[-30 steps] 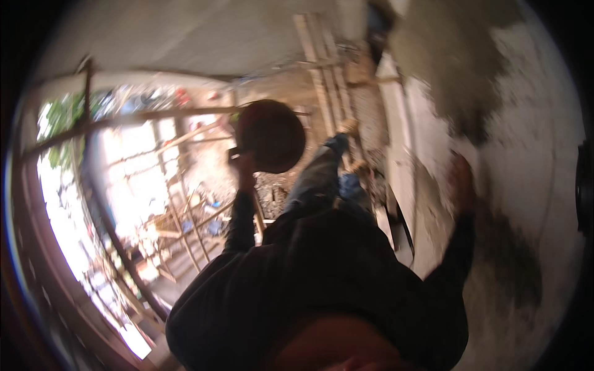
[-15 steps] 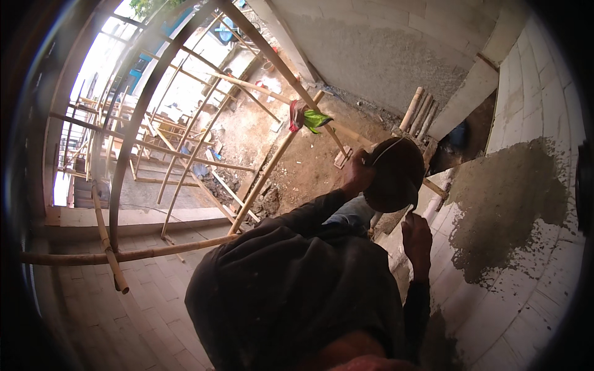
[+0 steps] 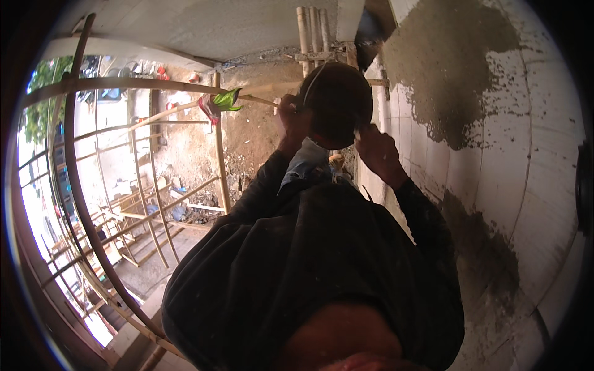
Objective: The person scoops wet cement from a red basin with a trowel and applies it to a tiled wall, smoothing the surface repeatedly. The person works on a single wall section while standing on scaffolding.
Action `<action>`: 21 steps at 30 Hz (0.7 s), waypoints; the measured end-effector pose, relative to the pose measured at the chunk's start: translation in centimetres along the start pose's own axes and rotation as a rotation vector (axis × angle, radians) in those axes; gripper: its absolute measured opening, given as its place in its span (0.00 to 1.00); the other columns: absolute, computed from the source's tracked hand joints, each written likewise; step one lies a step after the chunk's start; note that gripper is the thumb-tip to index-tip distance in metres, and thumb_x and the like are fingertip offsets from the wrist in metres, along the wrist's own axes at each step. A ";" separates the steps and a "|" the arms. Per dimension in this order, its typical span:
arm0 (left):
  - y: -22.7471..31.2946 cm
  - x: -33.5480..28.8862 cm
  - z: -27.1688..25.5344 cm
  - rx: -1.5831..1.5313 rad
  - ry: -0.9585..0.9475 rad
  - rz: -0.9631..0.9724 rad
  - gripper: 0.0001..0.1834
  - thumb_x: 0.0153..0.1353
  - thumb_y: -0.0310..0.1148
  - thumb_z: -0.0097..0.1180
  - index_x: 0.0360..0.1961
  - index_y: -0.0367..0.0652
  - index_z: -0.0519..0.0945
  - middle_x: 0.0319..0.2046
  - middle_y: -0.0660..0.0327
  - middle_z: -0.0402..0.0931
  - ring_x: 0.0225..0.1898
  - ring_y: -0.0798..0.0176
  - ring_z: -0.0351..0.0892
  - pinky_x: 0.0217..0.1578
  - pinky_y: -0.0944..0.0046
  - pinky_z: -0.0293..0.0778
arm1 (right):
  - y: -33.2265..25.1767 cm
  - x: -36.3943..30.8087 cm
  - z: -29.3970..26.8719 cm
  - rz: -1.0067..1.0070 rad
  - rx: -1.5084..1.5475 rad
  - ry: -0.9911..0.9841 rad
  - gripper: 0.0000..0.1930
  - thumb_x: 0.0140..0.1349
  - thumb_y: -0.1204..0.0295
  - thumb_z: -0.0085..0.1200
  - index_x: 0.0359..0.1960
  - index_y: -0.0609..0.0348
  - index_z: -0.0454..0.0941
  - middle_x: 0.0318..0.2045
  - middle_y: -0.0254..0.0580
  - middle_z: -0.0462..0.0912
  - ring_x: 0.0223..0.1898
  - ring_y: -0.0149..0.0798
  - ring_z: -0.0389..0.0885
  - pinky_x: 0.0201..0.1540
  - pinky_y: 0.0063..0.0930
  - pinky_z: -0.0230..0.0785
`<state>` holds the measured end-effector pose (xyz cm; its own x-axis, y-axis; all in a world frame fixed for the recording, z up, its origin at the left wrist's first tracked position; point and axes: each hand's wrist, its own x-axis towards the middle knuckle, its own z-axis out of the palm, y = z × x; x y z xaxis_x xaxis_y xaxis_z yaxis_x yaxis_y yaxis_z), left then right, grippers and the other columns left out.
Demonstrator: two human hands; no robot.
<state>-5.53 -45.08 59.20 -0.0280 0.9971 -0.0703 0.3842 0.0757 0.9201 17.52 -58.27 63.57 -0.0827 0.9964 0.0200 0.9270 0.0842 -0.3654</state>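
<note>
A dark, round bucket (image 3: pixel 337 102) hangs in front of my body, with a thin pale line like a wire handle across its left side. My left hand (image 3: pixel 292 123) is closed on the bucket's left edge. At the lower right of the bucket is my right hand (image 3: pixel 378 151), its fingers curled around something small. Only a pale glint shows there, so what it grips is hidden. Beyond my right hand, a patch of grey wet mortar (image 3: pixel 455 68) covers part of the pale block wall (image 3: pixel 501 179). The bucket's inside is too dark to read.
Bamboo scaffold poles (image 3: pixel 221 167) stand at my left, over the dirt ground (image 3: pixel 247 139) below. A green and red cloth (image 3: pixel 216 105) is tied on one pole. Several upright bamboo pieces (image 3: pixel 314 31) stand ahead near the grey wall (image 3: pixel 247 28). A second mortar patch (image 3: pixel 482 253) is lower right.
The view has swung round, so the bucket, both hands and the mortar patch appear farther up and left. My right hand is now closer against the bucket's edge. The left hand keeps its hold.
</note>
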 end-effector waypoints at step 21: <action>3.7 2.7 -0.7 -0.168 -0.266 -0.176 0.12 0.56 0.24 0.60 0.42 0.37 0.79 0.25 0.58 0.80 0.25 0.69 0.77 0.24 0.62 0.72 | -3.1 -2.2 3.8 -0.049 0.213 0.181 0.19 0.64 0.71 0.56 0.55 0.65 0.75 0.42 0.58 0.81 0.32 0.57 0.83 0.31 0.50 0.77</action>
<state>-4.85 -42.10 62.64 0.1692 0.9353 -0.3107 0.2371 0.2674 0.9340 13.47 -60.72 61.16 -0.0414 0.9787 0.2010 0.8244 0.1471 -0.5465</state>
